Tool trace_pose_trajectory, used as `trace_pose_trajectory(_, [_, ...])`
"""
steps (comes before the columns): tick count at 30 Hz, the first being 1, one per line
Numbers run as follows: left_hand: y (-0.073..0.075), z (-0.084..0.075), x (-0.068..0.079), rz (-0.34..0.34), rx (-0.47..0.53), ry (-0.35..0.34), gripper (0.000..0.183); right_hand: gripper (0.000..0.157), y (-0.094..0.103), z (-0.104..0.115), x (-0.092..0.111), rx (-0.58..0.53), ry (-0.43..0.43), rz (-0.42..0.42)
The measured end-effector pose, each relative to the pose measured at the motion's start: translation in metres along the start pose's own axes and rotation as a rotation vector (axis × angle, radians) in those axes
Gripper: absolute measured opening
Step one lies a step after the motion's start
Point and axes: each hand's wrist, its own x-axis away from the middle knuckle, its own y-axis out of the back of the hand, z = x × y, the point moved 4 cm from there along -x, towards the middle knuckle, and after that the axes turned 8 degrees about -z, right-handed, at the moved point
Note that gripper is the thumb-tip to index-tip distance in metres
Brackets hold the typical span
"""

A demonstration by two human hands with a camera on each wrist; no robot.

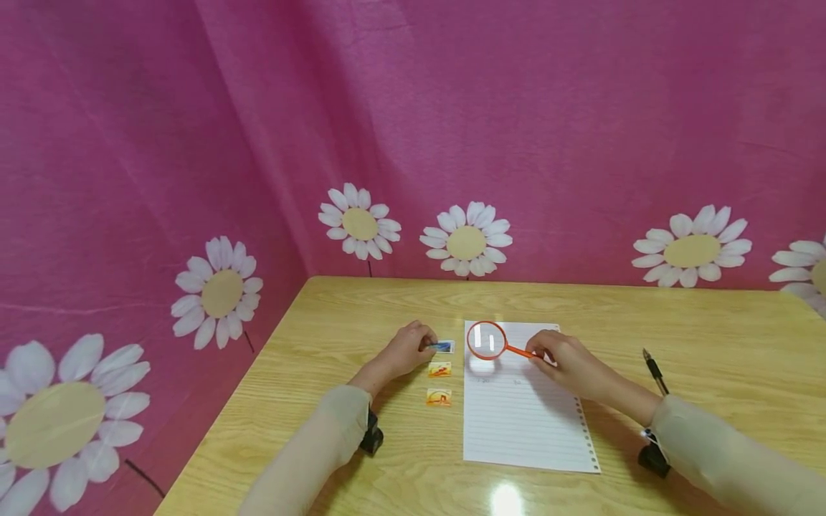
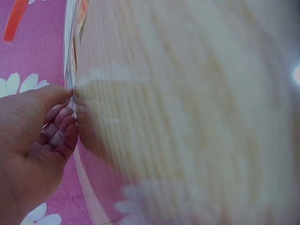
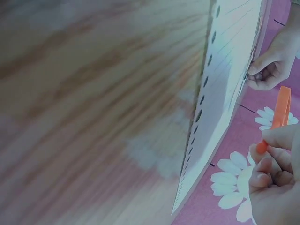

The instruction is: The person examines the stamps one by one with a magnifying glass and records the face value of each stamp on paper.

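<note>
My left hand (image 1: 409, 348) pinches the left edge of a small blue picture stamp or card (image 1: 445, 347) at the table's surface; in the left wrist view, thumb and fingertips meet low at the tabletop. Two yellow-and-red ones, an upper card (image 1: 440, 370) and a lower card (image 1: 439, 398), lie below it in a column. My right hand (image 1: 568, 364) holds an orange magnifying glass (image 1: 519, 352) by the end of its handle, its round lens above the top of a lined sheet of paper (image 1: 516, 430). Faint writing shows on the sheet.
A black pen (image 1: 654, 370) lies on the wooden table (image 1: 290, 401), right of the paper and beyond the right sleeve. A pink curtain (image 1: 516, 107) with white daisies hangs behind the table and along its left side.
</note>
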Motion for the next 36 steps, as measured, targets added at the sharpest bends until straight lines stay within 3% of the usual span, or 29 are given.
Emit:
trace_pose_trajectory(22, [0.001, -0.001, -0.001, -0.011, -0.013, -0.039, 0.01, 0.023, -0.021, 0.008, -0.019, 0.002, 0.061, 0.009])
trace_pose_trajectory(31, [0.001, -0.001, -0.001, 0.012, -0.008, -0.023, 0.01, 0.021, -0.028, 0.011, -0.024, -0.004, 0.076, 0.009])
trace_pose_trajectory(36, [-0.001, 0.006, -0.001, 0.002, 0.026, -0.073, 0.009, 0.022, -0.033, 0.011, -0.026, -0.009, 0.077, 0.012])
